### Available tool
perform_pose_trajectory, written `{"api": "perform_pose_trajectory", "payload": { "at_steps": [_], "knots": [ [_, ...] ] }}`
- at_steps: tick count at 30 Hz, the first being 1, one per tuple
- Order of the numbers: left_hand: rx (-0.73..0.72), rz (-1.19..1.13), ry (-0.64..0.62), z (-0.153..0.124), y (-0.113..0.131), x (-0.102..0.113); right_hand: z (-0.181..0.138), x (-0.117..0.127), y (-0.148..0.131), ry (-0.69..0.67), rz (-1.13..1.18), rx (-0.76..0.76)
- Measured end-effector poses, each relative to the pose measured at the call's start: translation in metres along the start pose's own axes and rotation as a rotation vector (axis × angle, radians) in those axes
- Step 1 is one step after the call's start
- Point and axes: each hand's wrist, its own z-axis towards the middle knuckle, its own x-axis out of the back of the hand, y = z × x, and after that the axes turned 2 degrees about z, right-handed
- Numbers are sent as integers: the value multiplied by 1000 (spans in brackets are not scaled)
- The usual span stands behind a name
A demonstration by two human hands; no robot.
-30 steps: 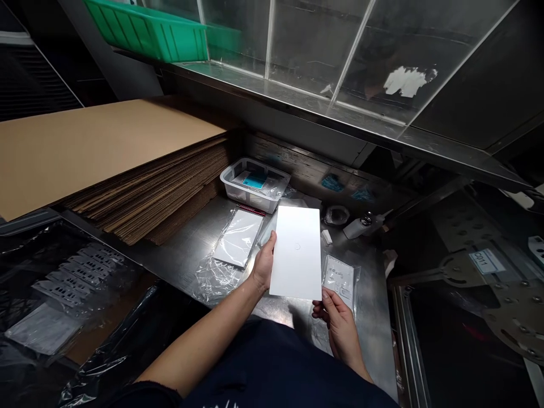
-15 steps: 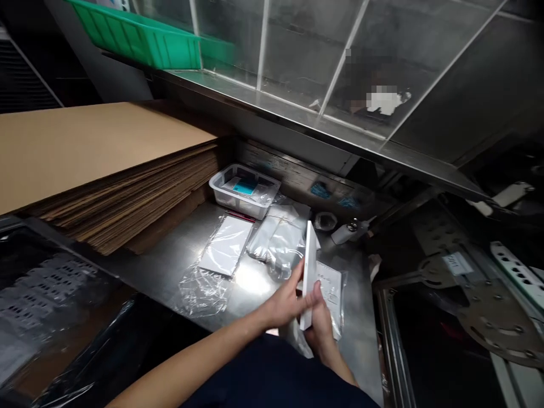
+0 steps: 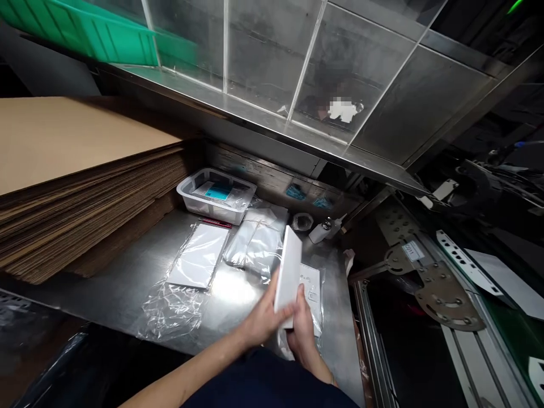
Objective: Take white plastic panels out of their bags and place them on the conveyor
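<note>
Both my hands hold a thin white rectangular panel (image 3: pixel 288 269), tilted nearly on edge above the steel table (image 3: pixel 127 283). My left hand (image 3: pixel 262 317) grips its lower left side with fingers closed. My right hand (image 3: pixel 302 328) closes on its bottom edge from the right. Under the panel lies a small plastic bag with a printed sheet (image 3: pixel 312 286). To the left lie a bagged white sheet (image 3: pixel 199 262) and a heap of clear bags (image 3: pixel 257 241).
A tall stack of cardboard sheets (image 3: pixel 72 170) fills the left. A clear plastic tray (image 3: pixel 216 195) stands at the back. A tape roll (image 3: pixel 302 221) and a small bottle (image 3: pixel 325 228) lie near the wall. Machine parts with a perforated metal plate (image 3: pixel 437 289) are at the right. A green bin (image 3: pixel 85 28) sits above.
The panel went from flat and facing me to turned on edge. The view has swung to the right, so the table and hands now appear further left.
</note>
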Motion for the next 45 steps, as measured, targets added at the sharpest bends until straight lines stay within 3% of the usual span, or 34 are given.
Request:
{"api": "perform_pose_trajectory", "payload": {
  "at_steps": [3, 5, 7, 9, 22, 26, 28, 31, 34, 37, 43, 45],
  "knots": [
    [-31, -30, 385, 17, -17, 14, -6, -4, -16, 10, 146, -89],
    [-25, -3, 445, 25, -31, 26, -12, -7, -28, -142, 180, -125],
    [-5, 20, 434, 28, -46, 34, -18, -13, -38, -276, 167, -165],
    [6, 34, 430, 27, -57, 37, -23, -19, -41, -321, 123, -179],
    [-3, 9, 369, 26, -67, 34, -32, -28, -37, -372, 60, -145],
    [-57, -2, 291, 20, -53, 39, -33, -27, -34, -404, 7, -109],
    [-170, 21, 161, 14, -39, 45, -35, -24, -31, -434, -83, -38],
    [-377, 249, -10, 4, -16, 55, -36, -16, -23, -490, -263, 124],
    [-553, 504, -42, -4, -1, 60, -37, -10, -16, -490, -364, 235],
    [-660, 606, -73, -7, 6, 61, -37, -8, -12, -486, -378, 269],
    [-707, 628, -85, -10, 6, 57, -30, -5, -14, -570, -397, 285],
    [-636, 544, -23, -9, 5, 54, -27, -3, -15, -605, -413, 283]
  ]
}}
